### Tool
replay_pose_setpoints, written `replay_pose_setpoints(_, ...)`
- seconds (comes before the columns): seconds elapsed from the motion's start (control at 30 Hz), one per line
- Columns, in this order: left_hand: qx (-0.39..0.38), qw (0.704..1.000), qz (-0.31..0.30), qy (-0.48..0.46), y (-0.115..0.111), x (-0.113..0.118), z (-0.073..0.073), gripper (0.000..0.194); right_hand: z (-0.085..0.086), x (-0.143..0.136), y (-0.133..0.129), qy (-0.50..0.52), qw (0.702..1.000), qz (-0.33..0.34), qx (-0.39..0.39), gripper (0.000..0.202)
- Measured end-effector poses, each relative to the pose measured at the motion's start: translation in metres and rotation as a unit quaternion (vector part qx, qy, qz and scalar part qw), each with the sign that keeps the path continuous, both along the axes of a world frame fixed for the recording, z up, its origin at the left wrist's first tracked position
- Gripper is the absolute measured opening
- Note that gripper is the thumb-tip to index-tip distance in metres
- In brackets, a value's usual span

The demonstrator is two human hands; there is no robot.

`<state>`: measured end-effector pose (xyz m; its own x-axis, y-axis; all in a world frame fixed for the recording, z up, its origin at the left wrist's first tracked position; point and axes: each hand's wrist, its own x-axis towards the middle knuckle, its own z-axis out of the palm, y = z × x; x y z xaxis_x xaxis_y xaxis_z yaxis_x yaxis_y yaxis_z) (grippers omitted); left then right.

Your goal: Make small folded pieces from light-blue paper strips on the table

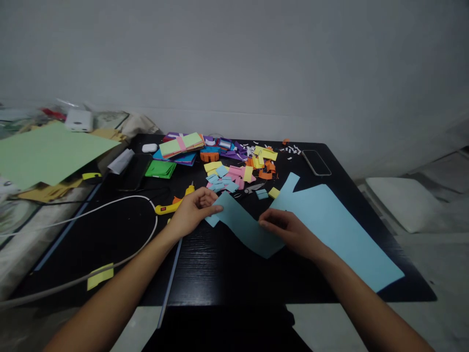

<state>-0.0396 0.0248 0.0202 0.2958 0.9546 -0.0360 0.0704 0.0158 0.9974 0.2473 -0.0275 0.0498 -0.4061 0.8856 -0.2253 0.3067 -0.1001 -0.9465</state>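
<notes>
Blue paper strip (246, 226) is between the person's two hands, above the near middle of the black worktop (205, 274), bowed slightly along its length. The left hand (198, 209) has its fingers clamped on the strip's left end, thumb to the near side. The right hand (286, 229) has its fingers curled and pinched together on the strip's right part. A larger blue sheet (340, 234) lies to the right, partly under the right forearm; whether the strip touches it, I cannot tell.

Just beside the left hand lies a yellow tool (166, 209) with a pointed tip. Beyond the strip are scissors (252, 188) and a cluster of small pink paper pieces (236, 172), with yellow and blue ones among them. Farther back sit a banded paper bundle (188, 142), folded green paper (160, 169) and, at the right, a phone (316, 163).
</notes>
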Motion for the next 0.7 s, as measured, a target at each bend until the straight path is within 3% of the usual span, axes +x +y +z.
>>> replay_pose_setpoints(0.1, -0.038, 0.999, -0.009, -0.024, -0.002, 0.001, -0.001, 0.038, -0.005, -0.006, 0.002, 0.137, 0.982, 0.056, -0.116, 0.040)
replay_pose_setpoints(0.2, -0.055, 0.997, -0.037, -0.033, -0.006, 0.005, -0.003, 0.035, -0.009, -0.020, 0.006, 0.210, 0.967, 0.041, -0.136, 0.039)
replay_pose_setpoints(0.37, -0.058, 0.994, -0.086, -0.023, -0.012, 0.010, -0.005, 0.033, -0.016, -0.043, 0.013, 0.173, 0.978, 0.047, -0.108, 0.053)
replay_pose_setpoints(0.57, 0.012, 0.995, -0.076, 0.055, -0.011, 0.008, -0.001, 0.030, -0.024, -0.041, 0.019, 0.161, 0.983, 0.032, -0.086, 0.064)
replay_pose_setpoints(0.7, -0.007, 0.992, -0.108, 0.069, -0.010, 0.006, -0.003, 0.029, -0.025, -0.035, 0.023, 0.139, 0.988, 0.008, -0.062, 0.050)
